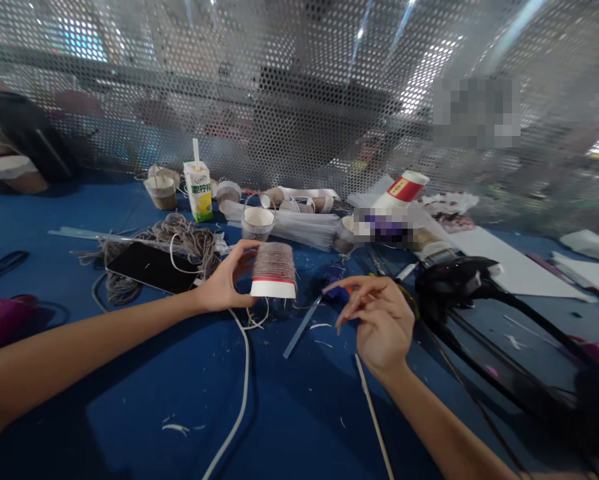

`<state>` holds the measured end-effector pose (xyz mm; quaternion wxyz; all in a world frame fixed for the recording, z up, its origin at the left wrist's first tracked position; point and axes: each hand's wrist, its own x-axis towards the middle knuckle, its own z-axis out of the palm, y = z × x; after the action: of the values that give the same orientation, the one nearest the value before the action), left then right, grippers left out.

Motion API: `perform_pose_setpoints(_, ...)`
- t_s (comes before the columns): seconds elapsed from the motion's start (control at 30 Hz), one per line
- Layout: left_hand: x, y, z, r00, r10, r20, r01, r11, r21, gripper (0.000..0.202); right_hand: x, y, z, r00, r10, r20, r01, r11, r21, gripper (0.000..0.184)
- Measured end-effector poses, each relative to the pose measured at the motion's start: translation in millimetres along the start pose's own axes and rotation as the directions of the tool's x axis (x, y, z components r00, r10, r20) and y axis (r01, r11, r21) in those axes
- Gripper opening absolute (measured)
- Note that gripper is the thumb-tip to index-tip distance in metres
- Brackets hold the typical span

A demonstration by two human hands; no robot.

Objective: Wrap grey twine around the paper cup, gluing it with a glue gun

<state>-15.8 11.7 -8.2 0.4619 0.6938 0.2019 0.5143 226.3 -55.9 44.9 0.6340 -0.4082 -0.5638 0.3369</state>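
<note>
My left hand (224, 280) grips an upside-down paper cup (274, 272) whose upper part is wrapped in grey-brown cord; its white rim with a red stripe faces down, just above the blue table (144, 393). A loose end of cord (256, 320) curls under the cup. My right hand (379, 320) hovers to the right of the cup with the fingers loosely curled and the thumb and forefinger pinched, perhaps on the cord, too thin to make out. A blue-handled tool (336, 291) lies between the hands.
A tangle of cord (179, 240) lies on a dark phone (152, 267) at left. Behind stand a drink carton (199, 190), several paper cups (257, 222), clear sticks (299, 230) and a red-and-white cup (402, 190). A black stand (479, 293) sits right; a perforated metal screen (299, 100) closes the back.
</note>
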Motion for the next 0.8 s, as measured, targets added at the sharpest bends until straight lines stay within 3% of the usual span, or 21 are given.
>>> perform_pose_setpoints(0.07, 0, 2, 0.2, 1.000, 0.009, -0.002, -0.009, 0.998, 0.058, 0.074, -6, -5, 4, 0.969, 0.025, 0.245, -0.011, 0.998, -0.059, 0.021)
perform_pose_setpoints(0.13, 0, 3, 0.2, 1.000, 0.023, 0.009, -0.024, 0.995, 0.100, 0.075, -12, -9, 9, 0.875, 0.070, 0.479, 0.019, 0.984, -0.179, 0.023)
perform_pose_setpoints(0.2, -1, 4, -0.1, 0.999, 0.038, 0.022, -0.040, 0.992, 0.122, 0.076, -15, -13, 13, 0.795, 0.101, 0.598, 0.077, 0.961, -0.264, 0.027)
perform_pose_setpoints(0.23, -1, 4, -0.3, 0.999, 0.042, 0.025, -0.045, 0.991, 0.127, 0.077, -16, -14, 15, 0.777, 0.112, 0.619, 0.092, 0.953, -0.288, 0.029)
perform_pose_setpoints(0.33, 0, 4, -0.4, 0.998, 0.053, 0.024, -0.056, 0.990, 0.127, 0.077, -15, -14, 18, 0.779, 0.133, 0.613, 0.092, 0.943, -0.320, 0.030)
perform_pose_setpoints(0.6, 0, 7, 0.5, 0.998, 0.068, 0.017, -0.070, 0.987, 0.144, 0.074, -17, -15, 14, 0.874, 0.147, 0.464, 0.000, 0.953, -0.302, 0.023)
perform_pose_setpoints(0.7, 0, 5, 0.0, 0.998, 0.067, 0.009, -0.067, 0.985, 0.161, 0.075, -18, -10, 9, 0.922, 0.071, 0.380, 0.070, 0.937, -0.343, 0.019)
perform_pose_setpoints(0.8, 0, 4, -0.7, 0.998, 0.068, 0.006, -0.068, 0.982, 0.176, 0.075, -16, -3, 1, 0.973, -0.108, 0.205, 0.180, 0.909, -0.376, 0.020)
